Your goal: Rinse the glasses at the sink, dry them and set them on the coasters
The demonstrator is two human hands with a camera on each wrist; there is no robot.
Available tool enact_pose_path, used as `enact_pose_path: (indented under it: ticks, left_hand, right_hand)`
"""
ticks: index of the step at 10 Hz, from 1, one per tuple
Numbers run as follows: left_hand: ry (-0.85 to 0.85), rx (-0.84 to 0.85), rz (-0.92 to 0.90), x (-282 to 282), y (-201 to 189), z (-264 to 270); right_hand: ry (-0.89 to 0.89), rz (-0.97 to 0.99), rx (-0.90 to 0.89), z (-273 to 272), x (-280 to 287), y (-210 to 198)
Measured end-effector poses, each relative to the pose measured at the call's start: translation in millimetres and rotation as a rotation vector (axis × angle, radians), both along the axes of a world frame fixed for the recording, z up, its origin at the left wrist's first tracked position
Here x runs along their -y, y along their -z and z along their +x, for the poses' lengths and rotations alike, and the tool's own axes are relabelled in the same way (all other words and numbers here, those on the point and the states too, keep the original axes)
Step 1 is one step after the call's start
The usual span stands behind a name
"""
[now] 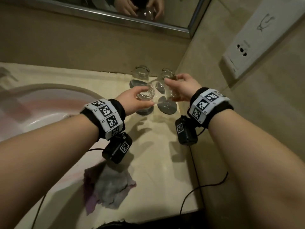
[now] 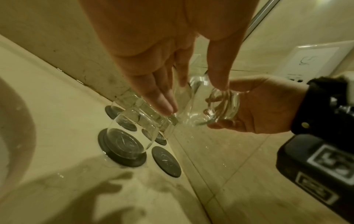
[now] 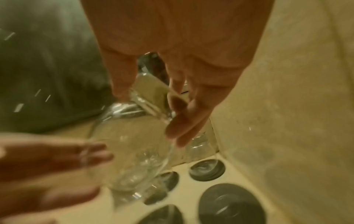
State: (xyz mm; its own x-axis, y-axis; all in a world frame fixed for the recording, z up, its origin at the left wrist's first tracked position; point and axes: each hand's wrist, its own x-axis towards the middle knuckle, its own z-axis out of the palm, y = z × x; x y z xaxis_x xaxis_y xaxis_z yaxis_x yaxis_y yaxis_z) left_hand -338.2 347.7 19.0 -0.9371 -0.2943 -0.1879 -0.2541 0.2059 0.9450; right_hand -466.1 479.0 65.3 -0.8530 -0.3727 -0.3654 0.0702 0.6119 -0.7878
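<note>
A crumpled purple and gray cloth [image 1: 108, 187] lies on the pale counter [image 1: 153, 162] near the front edge. A mirror with a silver frame [image 1: 105, 16] hangs on the wall at the back. A white box with a plug socket [image 1: 257, 42] sits on the side wall, and a thin black wire [image 1: 196, 189] runs over the counter.

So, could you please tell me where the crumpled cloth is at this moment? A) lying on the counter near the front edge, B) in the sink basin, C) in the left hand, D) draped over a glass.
A: the cloth lies crumpled on the counter near its front edge, while both the left hand and the right hand are up at the glasses.
</note>
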Motion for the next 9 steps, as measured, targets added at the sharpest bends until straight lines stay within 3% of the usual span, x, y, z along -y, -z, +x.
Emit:
enact_pose_path:
  ticks: [1,2,4,9]
  left_hand:
    - [-0.02,0.031,-0.061,4.2,0.6,-1.8]
    - [-0.041,0.038,-0.1,10.8,-0.5,-4.3]
    - [-0.052,0.059,-0.064,25.2,9.0,-8.1]
    - [-0.232,0.07,-0.001,36.7,24.2,1.8]
  right_hand:
    - [-0.11,0.311,-0.346,-10.2,-0.3,7.7]
    - [-0.238,0.512,-0.467,-20.8,-2.0,20.8]
    - [-0.338,0.703,-0.477,-34.1,0.2,47.4]
    - [-0.394,0.751,-0.398,-41.4,13.2,61.4]
